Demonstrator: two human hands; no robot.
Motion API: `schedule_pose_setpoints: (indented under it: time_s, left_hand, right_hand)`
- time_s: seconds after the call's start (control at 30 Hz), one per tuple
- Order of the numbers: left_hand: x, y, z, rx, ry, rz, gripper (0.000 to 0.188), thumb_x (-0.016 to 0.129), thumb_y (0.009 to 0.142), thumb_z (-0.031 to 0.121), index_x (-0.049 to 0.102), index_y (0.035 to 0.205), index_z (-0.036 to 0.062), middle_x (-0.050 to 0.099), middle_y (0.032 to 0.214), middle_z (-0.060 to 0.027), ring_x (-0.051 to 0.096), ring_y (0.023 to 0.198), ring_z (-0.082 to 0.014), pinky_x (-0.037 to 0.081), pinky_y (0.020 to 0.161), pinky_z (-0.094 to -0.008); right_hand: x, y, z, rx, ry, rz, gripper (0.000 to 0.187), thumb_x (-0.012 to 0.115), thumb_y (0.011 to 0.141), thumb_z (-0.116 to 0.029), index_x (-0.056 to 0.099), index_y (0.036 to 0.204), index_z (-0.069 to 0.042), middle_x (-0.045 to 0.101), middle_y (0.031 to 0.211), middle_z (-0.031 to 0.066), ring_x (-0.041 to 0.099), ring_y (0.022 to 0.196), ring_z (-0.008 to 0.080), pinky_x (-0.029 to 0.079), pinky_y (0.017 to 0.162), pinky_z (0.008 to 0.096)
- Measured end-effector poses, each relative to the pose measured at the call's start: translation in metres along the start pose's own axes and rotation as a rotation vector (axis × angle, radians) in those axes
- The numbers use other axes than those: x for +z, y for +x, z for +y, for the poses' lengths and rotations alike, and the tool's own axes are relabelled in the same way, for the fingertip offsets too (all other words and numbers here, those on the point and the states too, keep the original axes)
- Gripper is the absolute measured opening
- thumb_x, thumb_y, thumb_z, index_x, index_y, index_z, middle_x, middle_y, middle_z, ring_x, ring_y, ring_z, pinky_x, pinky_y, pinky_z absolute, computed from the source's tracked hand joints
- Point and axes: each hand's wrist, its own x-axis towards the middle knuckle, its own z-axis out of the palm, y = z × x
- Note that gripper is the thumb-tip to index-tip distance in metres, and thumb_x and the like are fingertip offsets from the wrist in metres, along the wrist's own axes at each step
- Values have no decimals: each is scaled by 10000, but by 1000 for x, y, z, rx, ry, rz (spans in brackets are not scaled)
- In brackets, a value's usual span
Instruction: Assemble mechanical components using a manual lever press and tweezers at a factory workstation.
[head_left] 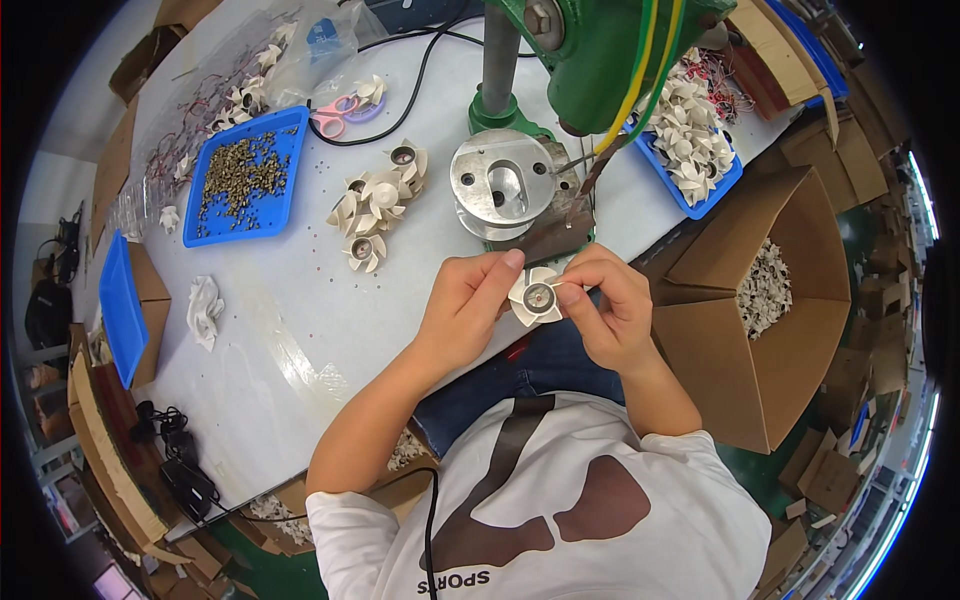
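Note:
Close to the table's front edge I hold a small white fan wheel (538, 297) with a round, dark-rimmed hub facing up. My left hand (462, 312) is closed at the wheel's left side, thumb stretched along it and some fingers hidden underneath. My right hand (612, 305) pinches a blade on the right side. Just beyond my hands stands a green bench press (580, 60) with a round metal fixture (503, 185) on its base. A dark flat strip (556, 238) lies between the fixture and my fingers. Several loose fan wheels (382, 195) are grouped left of the press.
A blue tray (292, 180) of small brass-coloured parts sits on the left, near pink scissors (333, 118) and crumpled tissue (205, 312). Another blue tray (722, 190) heaped with fan wheels is at the right. An open cardboard box (700, 370) of white parts stands beside me.

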Motion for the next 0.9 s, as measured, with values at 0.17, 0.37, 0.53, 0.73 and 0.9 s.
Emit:
schedule_pose_setpoints:
  time_s: [0.17, 0.37, 0.53, 0.73, 0.9]
  left_hand:
    - [2, -1, 1, -126, -119, 10, 389, 477, 1026, 178, 541, 684, 5, 441, 575, 13, 335, 567, -91, 306, 525, -242]
    - [-2, 1, -5, 66, 72, 54, 362, 476, 1031, 182, 539, 707, 33, 471, 606, 12, 351, 566, -80, 311, 532, -223]
    - [-3, -1, -3, 241, 199, 168, 348, 467, 1033, 172, 520, 718, 33, 481, 618, 10, 354, 574, -92, 328, 548, -227]
    - [-8, -1, -9, 447, 319, 283, 312, 445, 1015, 130, 517, 726, 37, 491, 620, -1, 363, 565, -115, 353, 558, -239]
    - [-44, 1, 13, 753, 412, 533, 270, 443, 984, 78, 498, 720, 52, 508, 659, -28, 384, 597, -133, 342, 552, -246]
  right_hand:
    - [0, -1, 1, -19, -35, -12, 26, 646, 860, 26, 638, 884, 17, 612, 805, 91, 477, 635, 157, 404, 596, 234]
    - [-2, -1, 1, 0, -12, 20, 12, 636, 858, 26, 631, 865, 17, 609, 792, 86, 477, 633, 158, 404, 598, 240]
    - [-5, -2, 8, 6, 25, 41, 12, 627, 854, 24, 624, 843, 20, 603, 782, 82, 473, 630, 158, 396, 596, 241]
    - [1, -8, 20, 42, 83, 12, 22, 622, 844, 22, 618, 823, 22, 597, 774, 81, 467, 630, 155, 383, 592, 239]
    - [9, -12, 33, 60, 87, -25, 19, 624, 834, 24, 616, 817, 22, 594, 771, 80, 462, 629, 157, 378, 590, 245]
